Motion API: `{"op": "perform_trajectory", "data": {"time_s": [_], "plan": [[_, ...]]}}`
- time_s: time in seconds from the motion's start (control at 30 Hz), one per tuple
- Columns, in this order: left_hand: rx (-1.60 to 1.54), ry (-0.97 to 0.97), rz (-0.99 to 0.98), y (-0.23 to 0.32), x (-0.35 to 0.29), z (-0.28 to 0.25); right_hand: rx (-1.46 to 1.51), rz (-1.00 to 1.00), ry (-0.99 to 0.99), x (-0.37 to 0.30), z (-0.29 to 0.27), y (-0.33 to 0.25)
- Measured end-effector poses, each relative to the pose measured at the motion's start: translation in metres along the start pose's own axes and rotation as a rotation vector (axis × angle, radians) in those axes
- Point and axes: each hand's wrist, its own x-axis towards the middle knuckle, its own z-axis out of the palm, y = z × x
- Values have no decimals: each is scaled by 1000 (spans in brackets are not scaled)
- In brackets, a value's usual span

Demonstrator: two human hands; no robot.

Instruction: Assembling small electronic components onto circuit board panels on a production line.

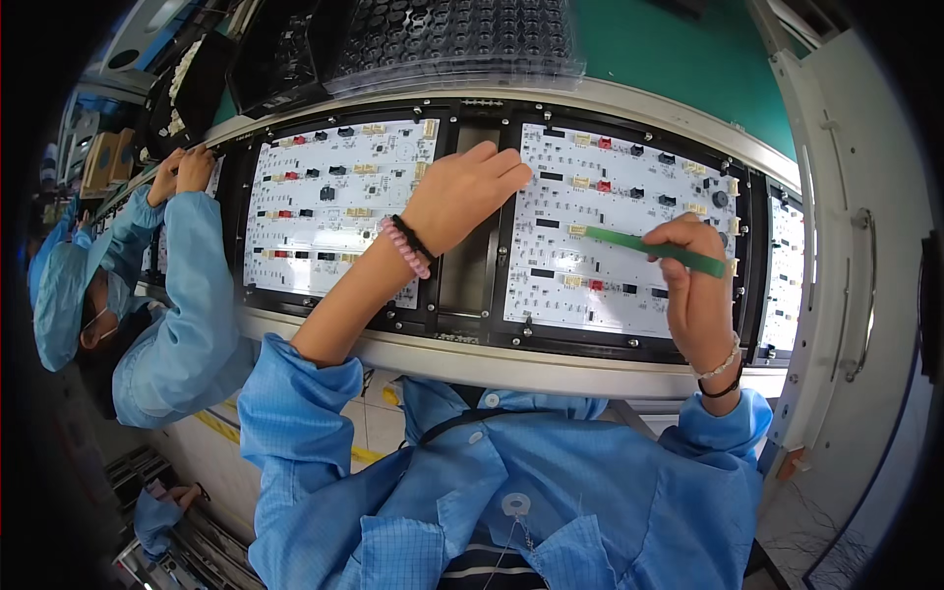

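Observation:
My right hand (693, 275) is closed around a flat green strip (629, 239). The strip's narrow end points left, over a cream connector in the middle rows of a white circuit board (551, 285). My left hand (470, 197) reaches to the upper left corner of the same board, at the black frame (500, 256) around it. Its fingers are curled together, and the tips are partly hidden, so what they hold cannot be made out. Rows of cream, red and black connectors stand on the board.
A second framed circuit board (339, 236) lies to the left, and another (783, 265) shows at the right. Clear plastic trays (452, 44) stand behind the line on a green surface (678, 59). A co-worker in blue (182, 305) works at the left. A metal cabinet (865, 197) rises at the right.

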Motion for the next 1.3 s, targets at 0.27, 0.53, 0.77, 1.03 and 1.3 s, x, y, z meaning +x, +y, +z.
{"op": "perform_trajectory", "data": {"time_s": [0.27,0.53,0.77,1.03,1.3], "plan": [[-54,153,-36,36,-14,-33,-107,0,86,-11,-5,-7],[-199,-51,89,33,-39,-35,-10,-131,-71,-18,5,-28],[-245,-80,108,30,-40,-30,-113,-74,1,-32,-7,-24],[-213,-55,97,37,-37,-22,-144,-55,-3,-32,-2,-28],[-235,-41,52,40,-39,-21,-10,26,165,-42,-16,-19]]}}
